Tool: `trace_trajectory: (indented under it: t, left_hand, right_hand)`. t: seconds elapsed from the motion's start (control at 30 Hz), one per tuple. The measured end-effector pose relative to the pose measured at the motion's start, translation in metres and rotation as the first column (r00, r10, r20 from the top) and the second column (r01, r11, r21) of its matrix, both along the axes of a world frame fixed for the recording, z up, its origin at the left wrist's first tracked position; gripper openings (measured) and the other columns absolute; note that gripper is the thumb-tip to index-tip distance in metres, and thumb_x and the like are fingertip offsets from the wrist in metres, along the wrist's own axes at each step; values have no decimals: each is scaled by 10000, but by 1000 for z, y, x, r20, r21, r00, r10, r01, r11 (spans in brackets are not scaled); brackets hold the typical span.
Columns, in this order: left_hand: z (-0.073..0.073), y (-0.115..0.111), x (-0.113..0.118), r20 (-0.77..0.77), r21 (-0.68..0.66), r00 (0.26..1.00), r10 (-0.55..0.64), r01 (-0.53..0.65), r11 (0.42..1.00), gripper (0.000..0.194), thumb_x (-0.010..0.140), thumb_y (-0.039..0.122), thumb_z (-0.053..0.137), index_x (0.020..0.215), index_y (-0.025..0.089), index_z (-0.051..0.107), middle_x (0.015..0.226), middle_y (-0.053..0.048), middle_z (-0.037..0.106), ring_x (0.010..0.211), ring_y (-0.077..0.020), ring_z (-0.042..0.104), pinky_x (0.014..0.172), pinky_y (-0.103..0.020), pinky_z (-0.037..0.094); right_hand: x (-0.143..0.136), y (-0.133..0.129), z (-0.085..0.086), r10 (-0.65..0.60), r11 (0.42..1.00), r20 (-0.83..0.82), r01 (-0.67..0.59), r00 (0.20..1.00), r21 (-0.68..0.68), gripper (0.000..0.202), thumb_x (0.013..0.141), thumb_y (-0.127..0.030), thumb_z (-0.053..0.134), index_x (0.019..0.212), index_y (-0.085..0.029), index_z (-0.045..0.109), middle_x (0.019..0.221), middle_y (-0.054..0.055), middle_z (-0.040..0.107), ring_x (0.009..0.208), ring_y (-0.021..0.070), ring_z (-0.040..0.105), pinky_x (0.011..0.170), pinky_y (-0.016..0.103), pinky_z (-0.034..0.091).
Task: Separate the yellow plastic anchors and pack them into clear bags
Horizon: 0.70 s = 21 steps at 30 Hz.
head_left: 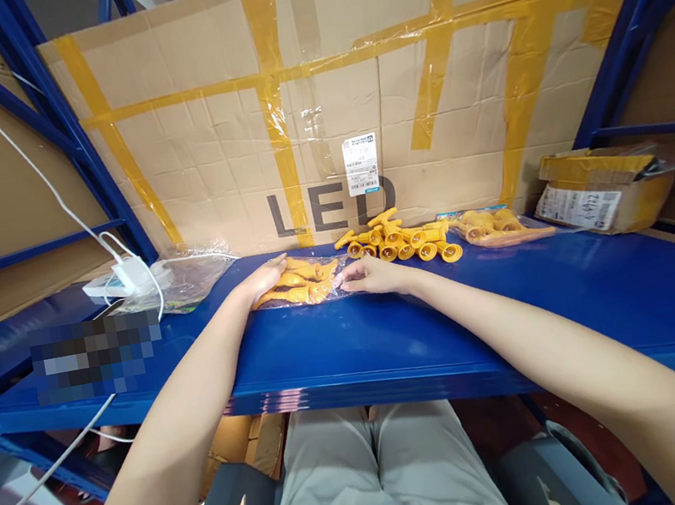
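A clear plastic bag (pixel 299 294) with several yellow plastic pieces (pixel 298 273) inside lies on the blue shelf. My left hand (pixel 265 280) is wrapped round the bag's left end, its fingers curled over the far side. At the opposite end, my right hand (pixel 374 275) pinches the film with thumb and fingers. Just behind the right hand is a pile of loose yellow pieces (pixel 406 238), with round hollow cup ends and narrow stems. Farther right, another clear bag (pixel 496 226) holds similar yellow pieces.
The blue metal shelf (pixel 354 345) has a raised front edge. A taped cardboard sheet (pixel 217 160) stands behind it. An open carton (pixel 607 192) sits at right. A white power strip (pixel 120 280), cables, a flattened plastic bag (pixel 198 275) and a blurred dark object (pixel 97 351) are at left.
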<state>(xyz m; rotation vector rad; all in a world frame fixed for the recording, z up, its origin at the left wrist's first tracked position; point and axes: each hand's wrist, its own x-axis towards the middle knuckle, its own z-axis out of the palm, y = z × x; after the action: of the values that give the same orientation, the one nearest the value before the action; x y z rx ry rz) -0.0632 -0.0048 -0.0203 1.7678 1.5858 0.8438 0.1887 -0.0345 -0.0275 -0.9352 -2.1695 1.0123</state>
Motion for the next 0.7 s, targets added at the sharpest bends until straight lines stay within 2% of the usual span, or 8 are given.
trace_trajectory:
  t: [0.17,0.3,0.4,0.5,0.57,0.6,0.63,0.7]
  left_hand:
    - [3,-2,0,-23,-38,1000,11,-12,999,538,918,324,352,1442,207,330,1501,-57,285,1332,-220,378,1063,-338,375]
    - [5,-4,2,-84,-6,995,44,-45,999,525,910,284,346,1421,170,373,1489,-65,310,1346,-215,354,1101,-329,311]
    - [5,-2,0,-140,67,986,89,-80,995,493,899,251,361,1377,162,443,1472,-59,344,1357,-208,334,1127,-319,251]
    - [3,3,-5,-158,118,977,144,-126,985,463,884,223,388,1329,166,503,1433,-59,409,1335,-212,374,1114,-307,269]
    - [1,8,-8,-164,143,970,180,-157,977,441,879,225,407,1296,159,536,1408,-69,444,1317,-217,402,1101,-298,286]
    - [-1,11,-10,-170,155,966,197,-171,973,432,878,231,416,1281,153,549,1403,-75,452,1311,-219,411,1098,-295,287]
    - [-2,13,-12,-174,168,962,210,-181,969,427,878,235,419,1271,145,557,1402,-82,453,1309,-219,415,1098,-291,283]
    - [-3,17,-15,-187,178,958,216,-183,967,428,878,230,414,1270,135,557,1405,-89,448,1309,-213,415,1098,-281,274]
  right_hand:
    - [-1,0,-1,24,999,26,-24,999,23,184,709,-254,647,847,-158,720,1018,44,704,1033,209,622,933,344,453]
    - [-1,2,-2,9,999,45,-11,999,43,198,726,-215,645,902,-178,727,1052,43,700,1039,193,618,950,338,447]
    - [0,2,2,-75,995,69,70,995,74,234,752,-209,637,968,-193,724,1034,36,704,961,173,640,922,323,464]
    - [5,1,14,-204,968,129,180,970,175,227,778,-193,607,974,-172,720,924,38,714,818,156,647,837,303,489]
    - [14,2,26,-333,913,126,287,934,289,193,790,-178,574,918,-148,716,885,50,709,778,158,635,800,298,484]
    - [20,3,32,-413,867,98,358,906,348,190,802,-178,547,896,-140,708,884,60,706,779,164,630,789,298,480]
    - [27,4,39,-504,803,57,444,862,397,197,812,-182,522,887,-134,697,883,72,701,784,174,627,777,300,476]
    - [45,6,51,-678,634,-40,612,734,472,226,827,-185,472,913,-127,673,899,100,689,820,201,623,763,306,472]
